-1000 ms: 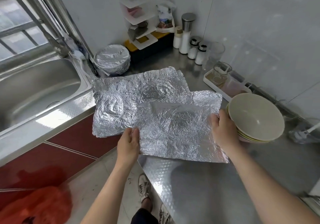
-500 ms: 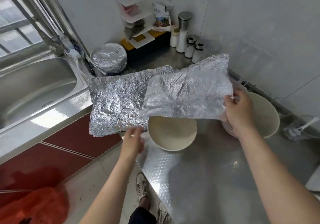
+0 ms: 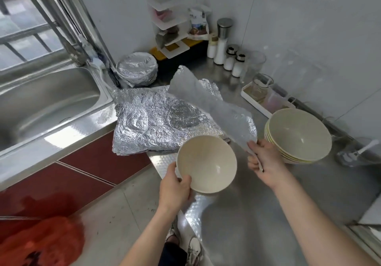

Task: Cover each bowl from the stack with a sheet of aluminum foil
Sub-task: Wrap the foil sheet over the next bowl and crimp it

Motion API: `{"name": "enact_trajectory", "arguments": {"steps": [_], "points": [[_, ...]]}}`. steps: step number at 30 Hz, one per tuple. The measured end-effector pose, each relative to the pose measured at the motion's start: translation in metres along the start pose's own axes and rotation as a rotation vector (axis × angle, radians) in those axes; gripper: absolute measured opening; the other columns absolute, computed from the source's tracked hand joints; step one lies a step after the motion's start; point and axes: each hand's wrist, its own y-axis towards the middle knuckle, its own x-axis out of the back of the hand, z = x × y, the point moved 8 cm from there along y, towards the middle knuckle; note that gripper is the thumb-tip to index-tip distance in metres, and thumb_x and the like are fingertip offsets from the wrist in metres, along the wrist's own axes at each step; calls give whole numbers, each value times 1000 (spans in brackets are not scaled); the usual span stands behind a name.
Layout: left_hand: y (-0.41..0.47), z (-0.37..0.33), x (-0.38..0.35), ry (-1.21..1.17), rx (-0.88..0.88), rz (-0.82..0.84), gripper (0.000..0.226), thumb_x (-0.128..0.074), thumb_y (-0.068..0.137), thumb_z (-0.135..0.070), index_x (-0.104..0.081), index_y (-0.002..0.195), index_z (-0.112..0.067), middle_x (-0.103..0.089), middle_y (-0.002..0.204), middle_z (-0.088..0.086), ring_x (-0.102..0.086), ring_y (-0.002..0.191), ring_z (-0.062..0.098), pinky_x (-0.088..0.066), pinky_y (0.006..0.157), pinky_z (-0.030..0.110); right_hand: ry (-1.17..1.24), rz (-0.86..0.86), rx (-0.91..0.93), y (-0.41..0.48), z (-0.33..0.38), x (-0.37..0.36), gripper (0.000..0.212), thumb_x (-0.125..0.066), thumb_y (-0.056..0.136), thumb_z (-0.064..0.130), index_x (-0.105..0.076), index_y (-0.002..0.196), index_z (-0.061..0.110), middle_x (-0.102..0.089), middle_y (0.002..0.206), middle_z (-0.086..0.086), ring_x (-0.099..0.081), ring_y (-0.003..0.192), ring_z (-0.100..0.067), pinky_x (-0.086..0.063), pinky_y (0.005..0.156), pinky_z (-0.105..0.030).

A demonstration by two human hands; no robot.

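My left hand (image 3: 175, 189) grips the near rim of a single cream bowl (image 3: 208, 162) at the counter's front edge. My right hand (image 3: 265, 156) pinches a corner of a foil sheet (image 3: 214, 105), which hangs lifted and slanted up toward the back, above the pile. A pile of crinkled foil sheets (image 3: 150, 123) lies flat on the counter left of the bowl. The stack of cream bowls (image 3: 299, 136) stands to the right of my right hand. Foil-covered bowls (image 3: 137, 69) sit stacked at the back by the sink.
A steel sink (image 3: 45, 100) with a tap is at left. Salt and spice shakers (image 3: 228, 56), a glass, a white tray (image 3: 259, 103) and a small shelf rack line the back wall. A red bag (image 3: 39, 243) lies on the floor.
The foil sheet came off the single bowl and swung up and back in my right hand. My left hand let go of the foil and took hold of the bowl's rim.
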Motion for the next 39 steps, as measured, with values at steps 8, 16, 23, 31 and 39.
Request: {"name": "enact_trajectory", "arguments": {"steps": [8, 16, 23, 31, 39], "points": [[-15, -18, -5, -266, 63, -23, 33, -49, 92, -2, -46, 116, -24, -67, 68, 16, -62, 45, 26, -50, 40, 31, -305, -110, 93, 1, -23, 7, 5, -56, 95, 11, -57, 91, 12, -61, 75, -4, -51, 58, -16, -37, 47, -22], [-6, -11, 2, -448, 196, 82, 8, -52, 97, -4, -52, 91, 0, -63, 81, 39, -63, 65, 42, -56, 63, 58, -544, -115, 252, 12, 0, 3, 3, -55, 95, 12, -56, 97, 14, -62, 81, -3, -53, 73, -16, -41, 64, -28], [9, 38, 87, -686, 267, -300, 30, -42, 94, -10, -58, 117, -21, -61, 75, 3, -47, 56, 13, -36, 54, 24, -672, -81, 331, 12, 11, 6, 7, -56, 95, 13, -57, 98, 7, -64, 82, -11, -52, 71, -19, -39, 62, -31], [17, -11, 81, -311, -134, -157, 57, -68, 84, 0, -47, 122, -37, -63, 91, 11, -62, 75, 20, -52, 64, 39, -723, -150, 373, 7, 5, 12, 4, -53, 95, 12, -54, 98, 9, -61, 73, -5, -50, 59, -14, -42, 59, -26], [16, -20, 81, -161, -310, -361, 42, -59, 91, -1, -52, 118, -33, -57, 85, 11, -55, 55, 11, -54, 55, 34, -1071, -337, 479, 2, 17, 9, 19, -49, 97, 15, -57, 106, 1, -64, 101, -18, -58, 95, -36, -39, 76, -38]]}}
